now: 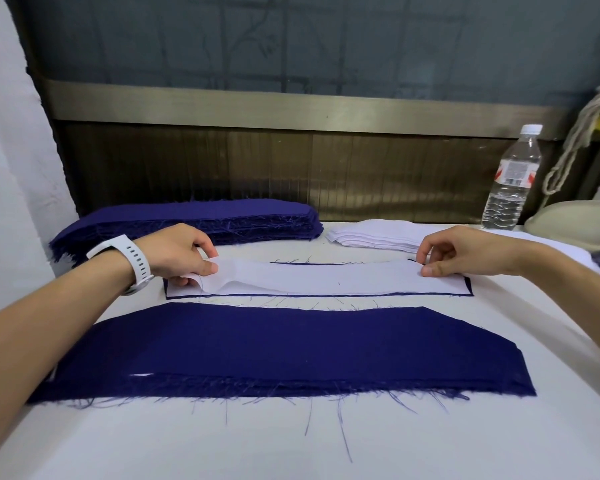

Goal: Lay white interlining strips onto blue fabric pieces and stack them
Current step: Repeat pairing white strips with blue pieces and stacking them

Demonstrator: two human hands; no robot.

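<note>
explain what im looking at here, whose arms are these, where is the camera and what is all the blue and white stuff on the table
There is no machine here: these are a person's two bare arms, seen from one camera worn on the head, looking forward and down. The left hand, with a white watch on the wrist, and the right hand each pinch one end of a white interlining strip. It lies on a blue fabric piece, so only a thin blue edge shows. The strip's left end is lifted and wrinkled. Nearer the person lies a low stack of blue pieces. At the back of the white table are a taller blue pile, a pile of white strips and, on the right, a water bottle.
</note>
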